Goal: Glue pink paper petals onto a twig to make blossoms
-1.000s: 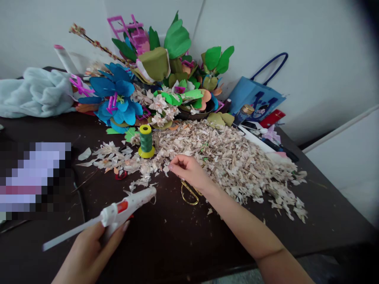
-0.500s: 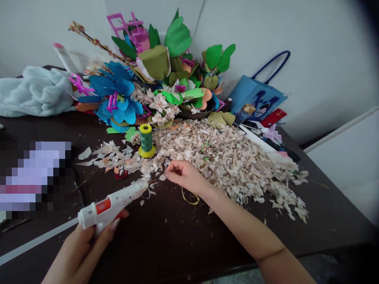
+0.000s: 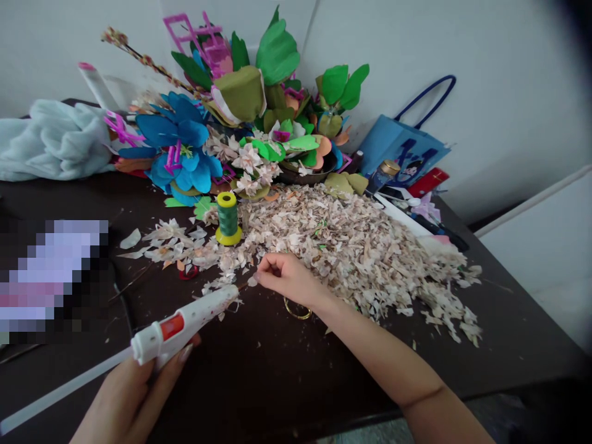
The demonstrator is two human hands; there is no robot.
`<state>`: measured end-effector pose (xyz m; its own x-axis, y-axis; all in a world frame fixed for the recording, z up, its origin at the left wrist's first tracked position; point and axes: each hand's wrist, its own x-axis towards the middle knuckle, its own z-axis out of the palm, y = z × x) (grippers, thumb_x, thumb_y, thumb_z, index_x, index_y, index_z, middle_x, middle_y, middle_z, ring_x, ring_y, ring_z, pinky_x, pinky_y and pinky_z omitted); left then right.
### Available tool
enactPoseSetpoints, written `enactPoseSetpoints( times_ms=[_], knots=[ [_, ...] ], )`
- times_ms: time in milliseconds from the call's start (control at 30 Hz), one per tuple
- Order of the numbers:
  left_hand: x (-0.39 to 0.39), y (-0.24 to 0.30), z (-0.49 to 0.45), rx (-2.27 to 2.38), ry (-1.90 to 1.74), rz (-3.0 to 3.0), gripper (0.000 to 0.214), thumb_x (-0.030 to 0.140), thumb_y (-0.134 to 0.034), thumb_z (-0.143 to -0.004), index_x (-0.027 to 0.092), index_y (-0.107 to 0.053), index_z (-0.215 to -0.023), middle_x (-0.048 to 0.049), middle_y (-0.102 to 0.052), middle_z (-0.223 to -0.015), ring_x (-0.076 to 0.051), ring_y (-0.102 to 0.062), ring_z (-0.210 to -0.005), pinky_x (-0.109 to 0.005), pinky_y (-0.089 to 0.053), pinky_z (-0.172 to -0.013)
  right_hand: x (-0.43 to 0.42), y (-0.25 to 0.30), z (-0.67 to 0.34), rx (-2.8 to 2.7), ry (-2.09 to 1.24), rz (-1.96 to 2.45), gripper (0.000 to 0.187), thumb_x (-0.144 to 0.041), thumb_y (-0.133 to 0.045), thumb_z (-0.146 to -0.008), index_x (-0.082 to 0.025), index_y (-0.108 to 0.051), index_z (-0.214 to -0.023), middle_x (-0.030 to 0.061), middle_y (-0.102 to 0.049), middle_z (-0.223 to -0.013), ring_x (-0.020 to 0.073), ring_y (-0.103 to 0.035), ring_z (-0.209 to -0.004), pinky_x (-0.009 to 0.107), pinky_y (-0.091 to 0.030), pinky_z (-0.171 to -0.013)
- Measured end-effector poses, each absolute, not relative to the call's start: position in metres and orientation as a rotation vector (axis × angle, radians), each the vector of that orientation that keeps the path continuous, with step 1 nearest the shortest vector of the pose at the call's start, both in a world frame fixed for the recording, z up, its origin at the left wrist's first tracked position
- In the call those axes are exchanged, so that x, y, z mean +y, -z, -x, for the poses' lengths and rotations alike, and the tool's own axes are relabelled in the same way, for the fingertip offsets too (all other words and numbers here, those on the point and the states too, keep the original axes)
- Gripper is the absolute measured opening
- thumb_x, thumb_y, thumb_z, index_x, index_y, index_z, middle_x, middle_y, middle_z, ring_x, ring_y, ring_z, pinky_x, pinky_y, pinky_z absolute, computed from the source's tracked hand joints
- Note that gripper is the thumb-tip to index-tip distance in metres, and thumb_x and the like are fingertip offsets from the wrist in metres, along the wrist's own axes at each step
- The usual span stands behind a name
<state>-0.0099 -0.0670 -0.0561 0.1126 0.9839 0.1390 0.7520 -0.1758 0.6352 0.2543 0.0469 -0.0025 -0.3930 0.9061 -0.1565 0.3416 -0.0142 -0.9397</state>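
Head view: right grip (image 3: 287, 277) in petal (image 3: 252, 282) pinch

A: Diff vs 1 s ago?
B: R hand (image 3: 287, 279)'s a bit lower & left, hiding more of gold loop (image 3: 297, 317); petal (image 3: 252, 281) now shows at fingertips (image 3: 259, 277).
A: Gun (image 3: 187, 317)?
B: Fwd vs 0.5 s ago, nozzle (image 3: 242, 286) closer to petal.
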Motion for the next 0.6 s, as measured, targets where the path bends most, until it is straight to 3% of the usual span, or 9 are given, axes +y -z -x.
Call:
enactPoseSetpoints(
  times_ms=[333,600],
  knots=[
    [-0.076,0.066,0.017,1.739,-0.701,-2.008,0.029,0.050,-0.042,-0.086,0.032,-0.057,-0.104,-0.0049,-0.072,-0.101,-0.032,-0.069,-0.092,-0.044,-0.059,-0.079,0.047,-0.002,-0.252,-1.656,-1.450,1.339,0.013,-0.019,-0.061,-0.075,-0.017,-0.053,-0.064,-0.0057,-0.043,-0.056,0.0075,-0.037,-0.052,0.024,-0.028,-0.052],
    [-0.075,0.064,0.010,1.663,-0.767,-2.104,0.024,0.046,-0.039,-0.090,0.032,-0.056,-0.100,-0.0025,-0.074,-0.090,-0.028,-0.071,-0.077,-0.035,-0.059,-0.063,0.045,-0.002,-0.251,-1.636,-1.524,1.303,0.015,-0.023,-0.061,-0.077,-0.017,-0.053,-0.065,-0.0059,-0.043,-0.057,0.0072,-0.036,-0.052,0.024,-0.028,-0.052]
  ],
)
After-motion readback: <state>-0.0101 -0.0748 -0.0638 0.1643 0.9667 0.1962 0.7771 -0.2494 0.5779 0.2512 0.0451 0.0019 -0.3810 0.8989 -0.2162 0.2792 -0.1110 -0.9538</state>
